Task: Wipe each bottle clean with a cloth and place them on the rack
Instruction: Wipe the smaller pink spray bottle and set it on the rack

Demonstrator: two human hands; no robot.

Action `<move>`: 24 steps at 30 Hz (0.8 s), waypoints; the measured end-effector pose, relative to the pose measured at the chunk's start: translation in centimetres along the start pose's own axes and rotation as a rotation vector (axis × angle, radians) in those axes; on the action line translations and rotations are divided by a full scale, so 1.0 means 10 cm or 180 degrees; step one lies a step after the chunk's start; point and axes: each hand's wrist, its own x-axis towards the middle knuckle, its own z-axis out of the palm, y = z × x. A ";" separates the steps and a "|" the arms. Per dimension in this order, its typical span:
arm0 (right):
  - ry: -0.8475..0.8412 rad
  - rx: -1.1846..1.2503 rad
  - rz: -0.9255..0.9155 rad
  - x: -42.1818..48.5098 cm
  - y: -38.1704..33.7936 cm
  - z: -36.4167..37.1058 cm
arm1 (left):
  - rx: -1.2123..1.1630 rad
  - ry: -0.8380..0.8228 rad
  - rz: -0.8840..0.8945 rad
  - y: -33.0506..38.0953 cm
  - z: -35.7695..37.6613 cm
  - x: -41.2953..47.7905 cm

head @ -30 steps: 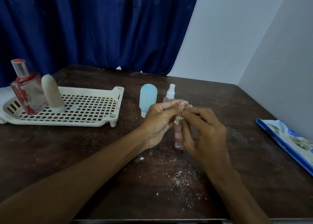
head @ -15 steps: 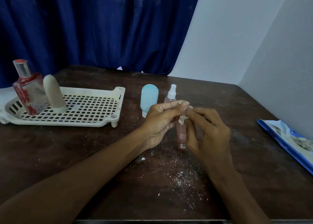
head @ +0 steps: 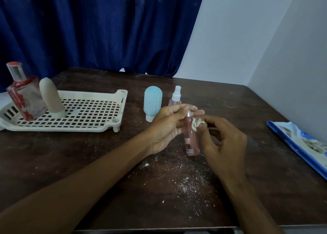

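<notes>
Far left of the grip, the cream plastic rack (head: 99,127), a square-holed grid on stubby legs, already holds a square glass perfume bottle (head: 24,95) with red markings and a matt beige, round-topped bottle (head: 51,95). Nearer, just left of and beyond the grip, a ribbed pale-blue bottle (head: 153,101) stands on its cap on the table, and a clear spray bottle (head: 176,95) with a white nozzle shows behind the fingers. The left hand (head: 166,127) grasps the slim pink bottle (head: 190,138) round its upper part, holding it roughly upright; whether its base touches the dark, scuffed wooden table (head: 88,163) cannot be told. Since a second ago the right hand (head: 224,141) has drawn a little to the right. The crumpled off-white cloth (head: 197,123) pinched in its fingertips now lies against the bottle's right shoulder, and a silver collar shows at the neck. That suggests the wipe is working round the smooth, translucent cylinder and is not finished. Racking looks to be still ahead, with two more bottles waiting. Below the grip lie white flecks (head: 189,186). Far right lies a glossy blue packet (head: 300,141).
</notes>
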 end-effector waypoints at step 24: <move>-0.0676 -0.0400 -0.0585 0.03 0.04 -0.05 | 0.0124 0.0156 0.0213 -0.01 -0.03 0.02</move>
